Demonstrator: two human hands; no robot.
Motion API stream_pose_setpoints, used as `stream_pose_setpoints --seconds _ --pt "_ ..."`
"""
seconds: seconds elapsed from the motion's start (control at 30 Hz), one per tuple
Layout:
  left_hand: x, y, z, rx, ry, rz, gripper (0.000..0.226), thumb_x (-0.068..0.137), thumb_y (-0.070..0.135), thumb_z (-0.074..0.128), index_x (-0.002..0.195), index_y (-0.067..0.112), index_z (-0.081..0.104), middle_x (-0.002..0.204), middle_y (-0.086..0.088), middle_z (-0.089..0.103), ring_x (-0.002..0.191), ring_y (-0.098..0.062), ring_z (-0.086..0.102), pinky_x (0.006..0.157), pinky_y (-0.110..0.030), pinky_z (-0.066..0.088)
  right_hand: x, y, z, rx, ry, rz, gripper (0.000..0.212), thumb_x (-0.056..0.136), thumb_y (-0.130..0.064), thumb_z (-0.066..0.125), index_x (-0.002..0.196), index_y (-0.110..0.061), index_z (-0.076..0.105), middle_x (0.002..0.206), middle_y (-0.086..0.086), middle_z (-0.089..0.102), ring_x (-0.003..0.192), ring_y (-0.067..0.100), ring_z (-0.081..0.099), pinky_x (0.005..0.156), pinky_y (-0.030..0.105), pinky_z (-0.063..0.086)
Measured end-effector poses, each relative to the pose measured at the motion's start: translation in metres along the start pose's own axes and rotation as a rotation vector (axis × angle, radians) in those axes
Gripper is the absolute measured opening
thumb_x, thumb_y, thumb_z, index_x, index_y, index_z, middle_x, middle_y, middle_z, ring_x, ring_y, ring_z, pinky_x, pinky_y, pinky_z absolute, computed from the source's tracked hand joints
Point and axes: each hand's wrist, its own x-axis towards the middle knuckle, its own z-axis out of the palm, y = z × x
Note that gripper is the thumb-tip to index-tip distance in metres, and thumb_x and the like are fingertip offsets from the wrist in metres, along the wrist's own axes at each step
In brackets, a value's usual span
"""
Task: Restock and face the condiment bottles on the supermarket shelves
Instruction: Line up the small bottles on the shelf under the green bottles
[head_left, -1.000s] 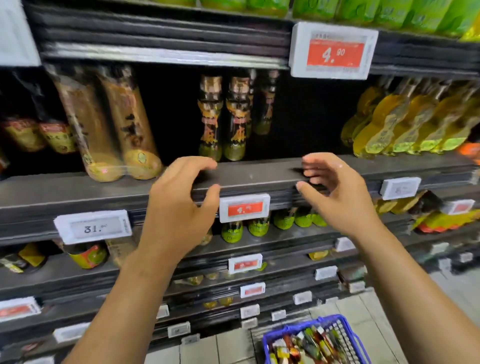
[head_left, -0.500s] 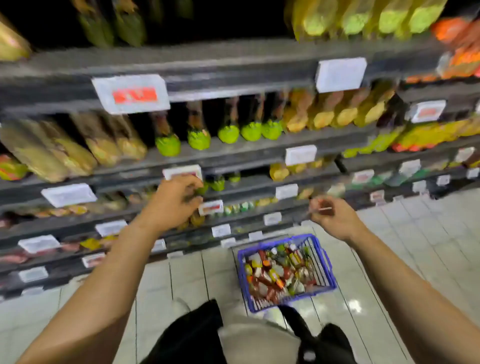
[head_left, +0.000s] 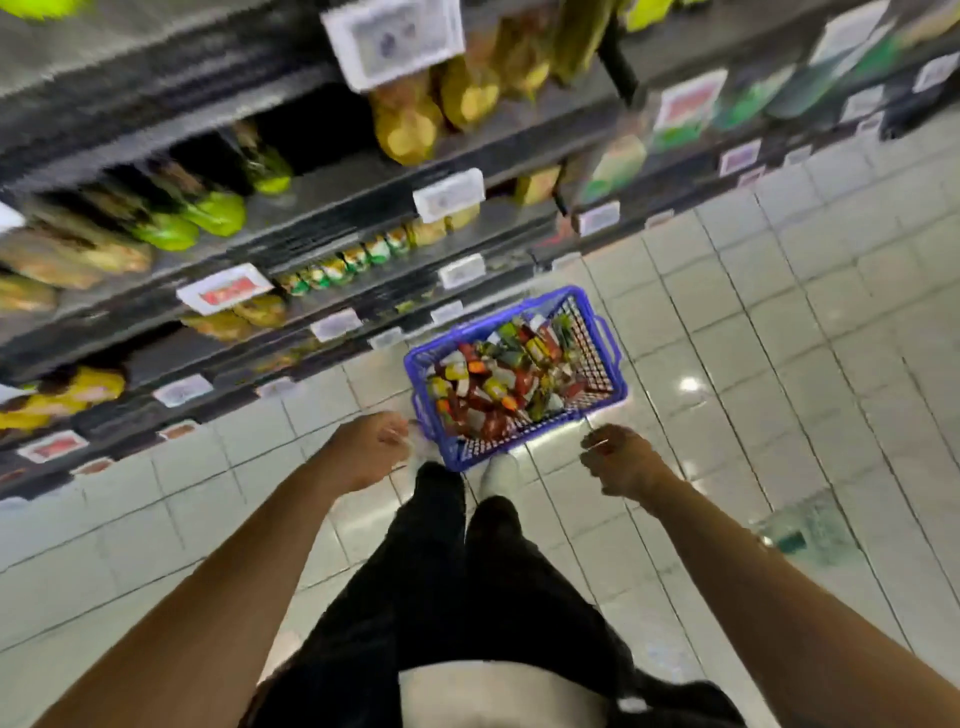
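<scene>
A worker's left hand (head_left: 371, 449) and right hand (head_left: 621, 460), fingers loosely curled and empty, hover just short of a blue basket (head_left: 605, 387) heaped with condiment bottles (head_left: 498, 382); beyond the basket, the shelves (head_left: 311, 244). The bottles are likely rigid, slippery, possibly breakable, and best gripped mid-body.

My arms were bare to above the elbow, no sleeves showing. I wore black trousers (head_left: 447, 587), a pale top (head_left: 498, 696) at my waist, and white shoes (head_left: 497, 473).
</scene>
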Motion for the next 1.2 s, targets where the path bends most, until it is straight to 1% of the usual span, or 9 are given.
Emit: stream_pose_setpoints --seconds 0.2,0.3,0.43,0.53,0.6,0.73,0.83,0.97,1.2 --pt "0.108 -0.001 0.046 0.1 -0.15 -0.11 0.017 0.09 0.021 0.07 0.107 0.017 0.068 0.104 -0.009 0.071 0.101 -0.029 0.067 0.087 -0.036 0.054 0.074 0.024 0.035 0.09 -0.013 0.105 0.019 0.094 -0.022 0.067 0.111 -0.014 0.066 0.094 0.009 0.073 0.088 0.032 0.072 0.084 0.05 0.062" --pt "0.183 0.004 0.065 0.116 -0.142 -0.086 0.007 0.087 0.017 0.069 0.091 0.021 0.065 0.092 -0.004 0.069 0.087 -0.025 0.064 0.069 -0.03 0.047 0.142 0.037 0.055 0.161 0.006 0.121 0.017 0.096 -0.02 0.064 0.11 -0.011 0.065 0.096 0.015 0.075 0.092 0.036 0.072 0.087 0.051 0.06" --pt "0.287 0.013 0.094 0.135 -0.111 -0.023 0.014 0.089 0.006 0.066 0.085 0.016 0.057 0.076 -0.006 0.056 0.061 -0.017 0.055 0.064 -0.03 0.039 0.245 0.056 0.08 0.202 0.044 0.088 0.01 0.097 -0.014 0.059 0.106 -0.017 0.062 0.099 0.01 0.061 0.091 0.026 0.058 0.096 0.049 0.055" --pt "0.352 0.027 0.117 0.096 -0.071 -0.05 0.011 0.093 0.007 0.062 0.099 0.016 0.06 0.081 -0.012 0.055 0.066 -0.022 0.056 0.065 -0.04 0.047 0.315 0.062 0.093 0.232 0.036 0.055 0.01 0.096 -0.016 0.059 0.105 -0.02 0.054 0.101 0.008 0.056 0.091 0.024 0.052 0.082 0.038 0.051" --pt "0.389 0.037 0.138 -0.035 -0.157 -0.113 0.011 0.099 0.016 0.054 0.088 0.015 0.055 0.078 -0.013 0.049 0.06 -0.022 0.054 0.059 -0.034 0.045 0.355 0.065 0.098 0.221 0.049 0.043 0.011 0.096 -0.022 0.059 0.106 -0.02 0.054 0.1 0.01 0.058 0.09 0.025 0.054 0.078 0.036 0.05" --pt "0.451 0.058 0.179 -0.383 -0.113 -0.302 0.017 0.105 0.023 0.048 0.092 0.016 0.055 0.082 -0.005 0.053 0.074 -0.016 0.055 0.062 -0.024 0.051 0.419 0.074 0.107 0.256 0.116 0.081 0.045 0.098 -0.041 0.058 0.133 -0.013 0.054 0.123 0.017 0.065 0.109 0.036 0.064 0.094 0.036 0.051" --pt "0.486 0.073 0.204 -0.472 -0.047 -0.368 0.026 0.104 0.03 0.053 0.124 0.012 0.054 0.097 -0.006 0.055 0.081 -0.014 0.059 0.062 -0.023 0.055 0.453 0.079 0.112 0.22 0.17 0.048 0.059 0.096 -0.043 0.063 0.142 -0.008 0.049 0.137 0.017 0.059 0.125 0.036 0.057 0.1 0.034 0.045" --pt "0.511 0.089 0.221 -0.376 -0.03 -0.471 0.033 0.102 0.033 0.057 0.129 0.016 0.053 0.119 -0.006 0.061 0.085 -0.02 0.069 0.045 -0.027 0.055 0.482 0.079 0.113 0.181 0.195 0.033 0.067 0.09 -0.046 0.07 0.142 -0.011 0.047 0.135 0.014 0.062 0.125 0.035 0.058 0.098 0.034 0.045" --pt "0.509 0.106 0.24 -0.493 0.018 -0.45 0.041 0.094 0.019 0.071 0.13 0.02 0.05 0.131 -0.008 0.053 0.112 -0.03 0.061 0.057 -0.039 0.062 0.488 0.085 0.116 0.163 0.222 0.027 0.068 0.088 -0.047 0.074 0.141 -0.014 0.048 0.123 0.011 0.068 0.111 0.033 0.066 0.079 0.028 0.045"
